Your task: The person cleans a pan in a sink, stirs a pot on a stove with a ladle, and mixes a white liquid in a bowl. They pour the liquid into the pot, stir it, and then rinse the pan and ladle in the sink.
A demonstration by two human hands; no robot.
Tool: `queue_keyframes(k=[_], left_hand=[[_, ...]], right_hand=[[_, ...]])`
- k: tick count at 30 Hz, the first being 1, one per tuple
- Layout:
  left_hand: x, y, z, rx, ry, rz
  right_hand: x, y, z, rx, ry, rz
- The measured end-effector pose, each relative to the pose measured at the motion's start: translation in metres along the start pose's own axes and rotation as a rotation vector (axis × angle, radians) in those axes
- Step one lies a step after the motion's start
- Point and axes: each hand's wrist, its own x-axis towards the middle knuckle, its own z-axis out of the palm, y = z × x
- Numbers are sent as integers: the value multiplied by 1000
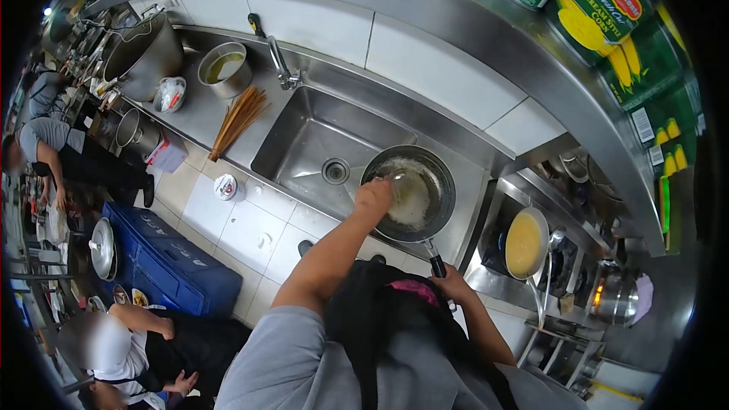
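Observation:
A dark frying pan (448, 205) with whitish foam inside rests at the right end of the steel sink (319, 125), partly over its basin. My left hand (373, 196) reaches into the pan, its fingers closed over something pale that I cannot make out. Close to my body, my right hand (453, 286) is wrapped around the pan's black handle (437, 264). The tap (282, 64) stands behind the sink's left part.
On the left counter are a bundle of thin sticks (237, 123), a pot of yellowish liquid (225, 68) and a tall pot (144, 57). At right, a pan of yellow food (524, 243) sits on the stove. Other people work at left beside a blue bin (163, 258).

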Motion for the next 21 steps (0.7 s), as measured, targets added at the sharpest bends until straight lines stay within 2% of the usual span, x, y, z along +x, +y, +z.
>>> queue_keyframes(k=[1, 3, 4, 6, 7, 9, 10, 12, 13, 15, 18, 19, 21], left_hand=[[-7, 4, 3, 3, -1, 0], [-22, 17, 9, 111, -172, 198], [-18, 18, 8, 117, -169, 199], [-12, 17, 9, 171, -198, 78], [-5, 13, 11, 175, -193, 84], [6, 2, 12, 1, -38, -86], [5, 5, 16, 0, -34, -82], [-1, 8, 21, 134, -216, 108], [4, 7, 20, 137, -212, 112], [12, 5, 16, 212, -3, -14], [27, 14, 11, 112, -92, 42], [23, 17, 15, 187, -135, 160], [24, 19, 12, 285, -88, 190]], right_hand=[[0, 1, 0, 3, -1, -1], [3, 3, 0, 56, -17, 14], [6, 5, 0, 59, -16, 8], [8, 8, 4, 61, -9, 7], [9, 6, 4, 64, -3, 1], [9, 2, 6, 43, 7, -4], [9, 2, 5, 41, 12, -7], [12, 8, 9, 14, 23, -3], [15, 12, 10, -3, 23, -36], [16, 13, 11, 1, 24, -19], [7, 2, 10, 41, 23, 37], [8, -1, 10, 88, 11, 60], [14, 9, 11, 13, 23, 16]])
